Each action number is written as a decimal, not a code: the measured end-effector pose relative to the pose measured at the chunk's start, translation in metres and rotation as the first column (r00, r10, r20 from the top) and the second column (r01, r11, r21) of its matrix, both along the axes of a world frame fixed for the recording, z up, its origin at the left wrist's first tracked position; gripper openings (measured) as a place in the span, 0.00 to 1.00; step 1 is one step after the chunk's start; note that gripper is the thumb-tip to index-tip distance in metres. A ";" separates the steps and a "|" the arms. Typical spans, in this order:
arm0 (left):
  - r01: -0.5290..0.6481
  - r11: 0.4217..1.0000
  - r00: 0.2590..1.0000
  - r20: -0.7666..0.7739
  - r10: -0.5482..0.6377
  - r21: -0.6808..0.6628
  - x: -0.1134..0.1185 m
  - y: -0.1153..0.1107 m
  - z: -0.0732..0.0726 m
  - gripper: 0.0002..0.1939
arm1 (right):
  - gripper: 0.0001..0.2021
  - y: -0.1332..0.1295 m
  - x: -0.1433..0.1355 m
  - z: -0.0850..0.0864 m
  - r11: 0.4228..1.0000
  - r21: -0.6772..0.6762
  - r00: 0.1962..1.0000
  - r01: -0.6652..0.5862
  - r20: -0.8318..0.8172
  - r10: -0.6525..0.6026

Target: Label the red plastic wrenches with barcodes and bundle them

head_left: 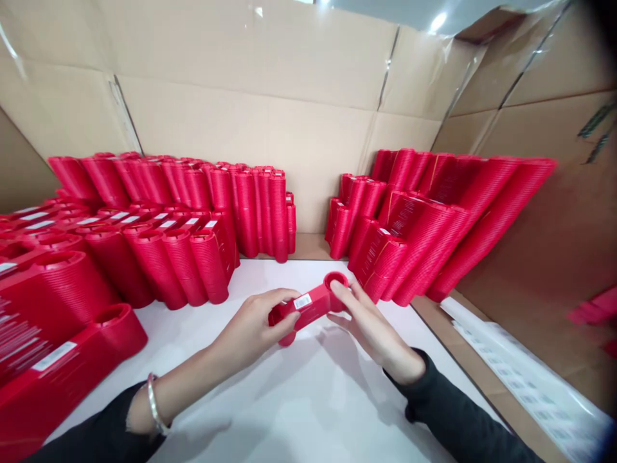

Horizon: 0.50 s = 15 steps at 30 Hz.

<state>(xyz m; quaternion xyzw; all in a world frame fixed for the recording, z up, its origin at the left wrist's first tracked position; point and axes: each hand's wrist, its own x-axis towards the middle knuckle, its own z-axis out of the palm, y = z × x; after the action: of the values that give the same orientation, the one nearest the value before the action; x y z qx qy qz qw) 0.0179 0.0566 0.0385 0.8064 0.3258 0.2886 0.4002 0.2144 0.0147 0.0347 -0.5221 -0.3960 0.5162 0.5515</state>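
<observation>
A short stack of red parts (315, 307), with round ring-shaped ends and a flat middle, is held just above the white tabletop. A white barcode label sits on its upper face. My left hand (263, 319) grips the left end between thumb and fingers, hiding part of that ring. At the right end, my right hand (359, 315) has its thumb near the open ring and its fingers around the far side. The stack tilts, its right end farther from me.
Tall stacks of similar red parts (202, 263) crowd the left, some labelled. More red stacks (409, 238) lean at the right. Cardboard walls (250, 122) enclose the back. Sheets of printed labels (520, 373) lie along the right edge of the white table (308, 411).
</observation>
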 end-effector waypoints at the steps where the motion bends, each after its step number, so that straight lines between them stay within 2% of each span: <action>1: 0.043 0.999 0.998 -0.053 -0.043 -0.002 -0.003 0.001 -0.002 0.09 | 0.19 -0.005 0.004 -0.008 1.000 -0.005 0.994 -0.030 0.106 0.031; 4: 0.132 0.991 0.977 -0.169 -0.130 -0.002 -0.012 0.005 -0.002 0.10 | 0.21 -0.013 0.017 -0.021 0.990 0.036 0.882 -0.134 0.460 0.102; 6: 0.168 0.985 0.961 -0.218 -0.171 -0.031 -0.016 0.008 0.000 0.10 | 0.19 -0.014 0.022 -0.021 0.981 0.090 0.799 -0.169 0.596 0.083; 8: 0.207 0.974 0.944 -0.245 -0.223 -0.090 -0.017 0.011 0.002 0.10 | 0.17 -0.015 0.023 -0.015 0.960 0.146 0.749 -0.237 0.657 0.085; 10: 0.231 0.967 0.933 -0.256 -0.251 -0.108 -0.017 0.013 0.001 0.09 | 0.16 -0.018 0.021 -0.007 0.913 0.154 0.687 -0.378 0.708 0.164; 13: 0.247 0.969 0.934 -0.270 -0.234 0.015 -0.016 0.012 -0.002 0.09 | 0.13 -0.022 0.014 -0.001 0.843 0.120 0.572 -0.524 0.783 0.244; 15: 0.258 0.958 0.937 -0.276 -0.216 0.127 -0.019 0.012 -0.004 0.09 | 0.12 -0.023 0.010 -0.004 0.841 0.125 0.567 -0.527 0.789 0.237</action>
<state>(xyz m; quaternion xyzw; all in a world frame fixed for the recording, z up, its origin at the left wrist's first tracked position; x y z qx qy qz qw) -0.0006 0.0684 0.0349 0.9002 0.2511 0.1557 0.3198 0.2244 -0.0085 0.0312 -0.4801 -0.7756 0.2853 0.2943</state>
